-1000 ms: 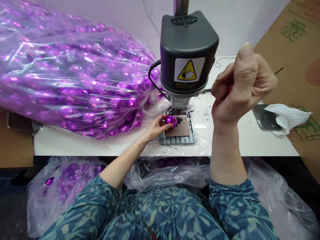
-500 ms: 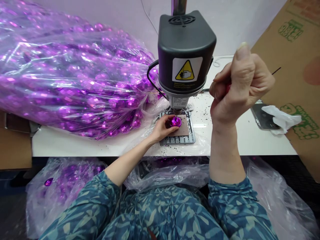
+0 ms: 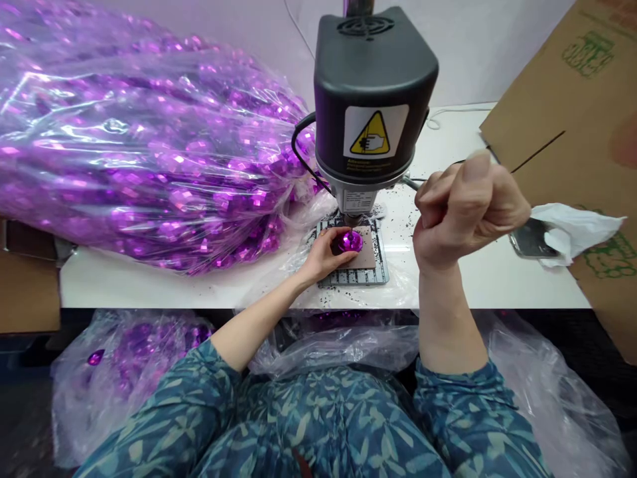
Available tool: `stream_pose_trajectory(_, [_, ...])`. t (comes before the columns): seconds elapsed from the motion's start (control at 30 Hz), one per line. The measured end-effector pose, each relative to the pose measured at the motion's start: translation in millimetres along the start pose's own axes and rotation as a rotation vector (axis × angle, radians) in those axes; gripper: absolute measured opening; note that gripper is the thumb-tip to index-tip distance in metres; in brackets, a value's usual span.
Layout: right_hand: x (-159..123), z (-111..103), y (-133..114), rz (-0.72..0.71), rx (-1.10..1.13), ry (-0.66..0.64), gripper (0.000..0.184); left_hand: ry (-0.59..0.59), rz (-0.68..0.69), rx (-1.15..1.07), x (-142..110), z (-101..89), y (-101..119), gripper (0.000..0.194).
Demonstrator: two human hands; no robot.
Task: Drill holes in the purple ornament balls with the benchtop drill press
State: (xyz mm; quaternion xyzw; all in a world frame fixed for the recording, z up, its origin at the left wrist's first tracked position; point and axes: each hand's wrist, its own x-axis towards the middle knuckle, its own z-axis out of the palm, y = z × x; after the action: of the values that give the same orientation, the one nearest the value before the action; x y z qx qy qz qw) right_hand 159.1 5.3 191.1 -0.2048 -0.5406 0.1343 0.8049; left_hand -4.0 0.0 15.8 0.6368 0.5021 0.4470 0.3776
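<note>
Under the chuck of a black bench drill press [image 3: 375, 73], my left hand [image 3: 323, 255] pinches a shiny purple faceted gem [image 3: 352, 241] between thumb and fingers. The gem rests on a brown board [image 3: 367, 257], which lies on the drill's slotted metal base [image 3: 381, 273]. Dark shavings are scattered over the base. My right hand [image 3: 468, 209] is closed around the drill's feed handle at the right of the machine; the fingers hide the grip, and only the lever's metal rod [image 3: 411, 182] shows beside them.
A big clear plastic bag [image 3: 149, 153] full of purple gems lies left of the drill. Another bag [image 3: 124, 365] hangs below the white table's [image 3: 149, 279] front edge. At the right are a phone [image 3: 532, 239], a white tissue [image 3: 582, 229] and a cardboard box [image 3: 557, 153].
My left hand has brought the gem rightward from beside the chuck to beneath it. My right hand has moved down with the lever during the last half second.
</note>
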Motion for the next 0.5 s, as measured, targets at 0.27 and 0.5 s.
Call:
stream_pose_trajectory(0.27, [-12.6,-8.1,21.3,-0.177,0.010,0.032,0.049,0.027,0.017,0.008,-0.1,1.8,-3.9,0.061])
stream_pose_trajectory(0.5, [-19.8,-15.0,35.6,-0.368,0.041,0.006,0.036,0.016,0.001,-0.050,-1.8,2.7,1.9,0.056])
